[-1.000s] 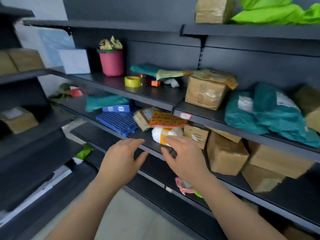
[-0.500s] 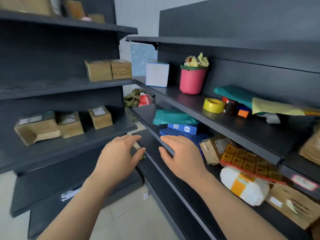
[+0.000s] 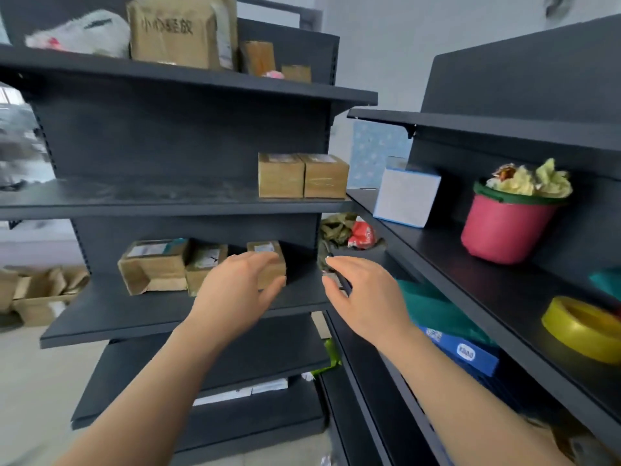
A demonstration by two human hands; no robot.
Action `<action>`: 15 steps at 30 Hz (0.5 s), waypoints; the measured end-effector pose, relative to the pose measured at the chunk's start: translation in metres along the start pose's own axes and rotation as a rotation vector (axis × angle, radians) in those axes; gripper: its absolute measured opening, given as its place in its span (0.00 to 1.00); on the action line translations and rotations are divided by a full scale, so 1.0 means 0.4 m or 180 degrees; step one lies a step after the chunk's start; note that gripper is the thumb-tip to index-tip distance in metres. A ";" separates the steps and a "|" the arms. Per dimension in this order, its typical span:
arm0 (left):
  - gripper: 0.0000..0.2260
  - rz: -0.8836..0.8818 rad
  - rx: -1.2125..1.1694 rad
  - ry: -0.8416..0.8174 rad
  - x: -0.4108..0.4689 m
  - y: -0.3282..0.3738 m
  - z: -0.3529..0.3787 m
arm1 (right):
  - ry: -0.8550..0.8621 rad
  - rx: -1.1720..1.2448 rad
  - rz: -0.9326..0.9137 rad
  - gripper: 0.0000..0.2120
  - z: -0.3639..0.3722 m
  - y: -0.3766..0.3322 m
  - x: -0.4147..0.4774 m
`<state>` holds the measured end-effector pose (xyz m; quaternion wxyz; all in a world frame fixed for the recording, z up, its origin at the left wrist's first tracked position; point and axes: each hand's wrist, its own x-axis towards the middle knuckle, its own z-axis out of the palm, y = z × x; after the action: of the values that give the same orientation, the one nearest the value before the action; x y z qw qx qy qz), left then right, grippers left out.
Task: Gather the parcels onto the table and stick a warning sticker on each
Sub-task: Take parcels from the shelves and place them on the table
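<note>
Item: small brown cardboard parcel [image 3: 263, 247], rightmost of three on dark grey metal shelf [image 3: 134, 314]. Change: view swung left, away from the cluttered shelving. Left hand [image 3: 232, 297] and right hand [image 3: 364, 297]: spread, empty, either side of it; contact unclear. Pick-up likely pending.

Two shelving units met at a corner. On the left unit [image 3: 168, 206], two parcels [image 3: 302, 176] stood side by side at a shelf's right end. A row of three parcels [image 3: 205, 260] sat on the shelf below, the left hand [image 3: 235, 297] before the rightmost. On the right unit [image 3: 470, 280], a box [image 3: 406, 196] stood left of a bucket [image 3: 507, 230], with a tape roll [image 3: 584, 327] nearer.
</note>
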<state>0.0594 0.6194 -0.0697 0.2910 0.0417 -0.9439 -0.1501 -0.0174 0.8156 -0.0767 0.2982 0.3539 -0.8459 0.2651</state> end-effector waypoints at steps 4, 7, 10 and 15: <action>0.19 -0.0153 0.0082 0.0026 0.135 -0.073 0.037 | -0.0076 0.0033 -0.0037 0.14 0.083 0.059 0.131; 0.20 -0.0172 0.0100 0.0071 0.239 -0.138 0.059 | -0.0059 0.0032 -0.0050 0.15 0.147 0.091 0.236; 0.21 -0.0186 0.0071 0.0075 0.348 -0.203 0.075 | -0.0124 0.0027 0.0046 0.17 0.206 0.119 0.345; 0.21 -0.0105 0.0094 0.0041 0.525 -0.301 0.103 | -0.0235 -0.0079 0.0196 0.18 0.285 0.164 0.513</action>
<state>-0.1386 0.4806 -0.0262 0.2940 0.0625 -0.9433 -0.1407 -0.2203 0.6899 -0.0280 0.2629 0.3335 -0.8700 0.2505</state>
